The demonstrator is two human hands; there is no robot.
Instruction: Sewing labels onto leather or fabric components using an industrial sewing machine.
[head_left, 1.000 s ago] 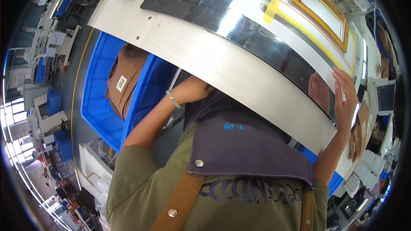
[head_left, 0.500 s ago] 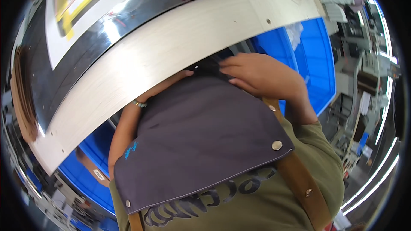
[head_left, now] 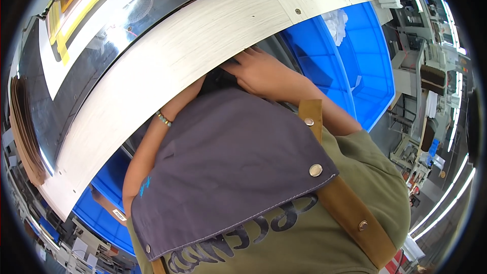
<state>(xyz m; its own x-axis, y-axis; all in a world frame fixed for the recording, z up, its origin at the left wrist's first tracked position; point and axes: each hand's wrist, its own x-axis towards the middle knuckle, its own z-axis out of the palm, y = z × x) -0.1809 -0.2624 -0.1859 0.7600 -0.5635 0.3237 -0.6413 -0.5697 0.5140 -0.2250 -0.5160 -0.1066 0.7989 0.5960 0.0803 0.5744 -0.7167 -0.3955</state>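
Observation:
My left hand [head_left: 194, 90] reaches in below the near edge of the pale wooden tabletop, and its fingers are hidden there. A beaded bracelet [head_left: 163, 118] circles that wrist. My right hand [head_left: 259, 72] is at the same edge, a little to the right, beside some dark material [head_left: 220, 78] at the top of my grey apron [head_left: 238, 147]. Its fingers point forward and left, and their tips go out of sight under the edge. What either hand touches there, I cannot make out.
The pale tabletop [head_left: 152, 76] curves across in front, with a dark glossy sheet [head_left: 167, 0] beyond. Brown sheets [head_left: 23, 132] stack at the left. A blue bin [head_left: 368, 66] with white material stands at the right, another blue bin [head_left: 109, 172] at the lower left.
Both hands have gone farther in under the table edge, and my left fingers are now out of sight. My right hand has shifted left. The whole view has tilted slightly.

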